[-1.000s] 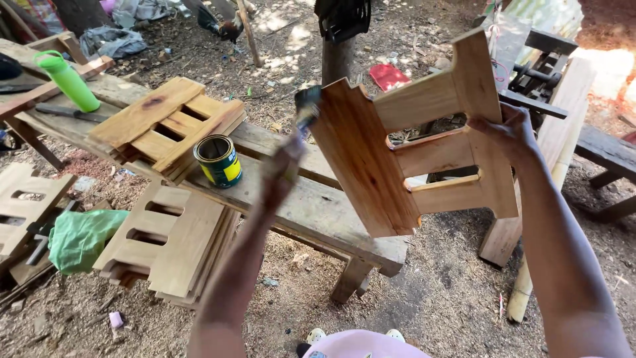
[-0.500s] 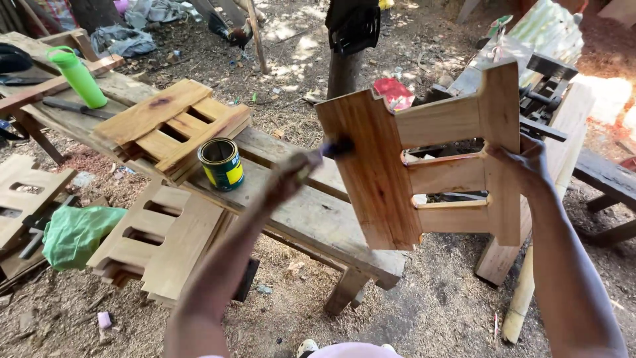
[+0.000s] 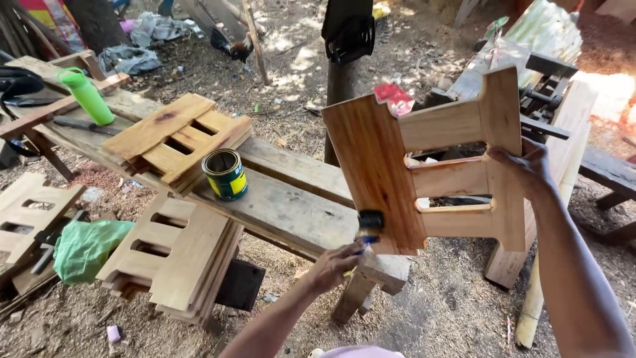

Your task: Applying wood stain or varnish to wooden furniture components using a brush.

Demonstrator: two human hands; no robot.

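My right hand (image 3: pixel 523 166) grips the right upright of a slatted wooden panel (image 3: pixel 430 159), holding it on edge above the plank bench (image 3: pixel 291 205). Its broad left board looks glossy and orange-brown. My left hand (image 3: pixel 338 264) holds a paintbrush (image 3: pixel 368 229) whose dark bristles touch the lower edge of that board. An open tin of varnish (image 3: pixel 226 174) stands on the bench to the left, apart from both hands.
A stack of coated panels (image 3: pixel 175 136) lies on the bench beside a green bottle (image 3: pixel 87 96). Bare panels (image 3: pixel 175 255) lean against the bench, with a green bag (image 3: pixel 83 246) on the dirt. A post (image 3: pixel 344 66), timber and a chicken (image 3: pixel 233 46) lie beyond.
The brush has gone from the board's top edge down to its lower edge. The panel has turned more upright and squarer to me, still held by my right hand.
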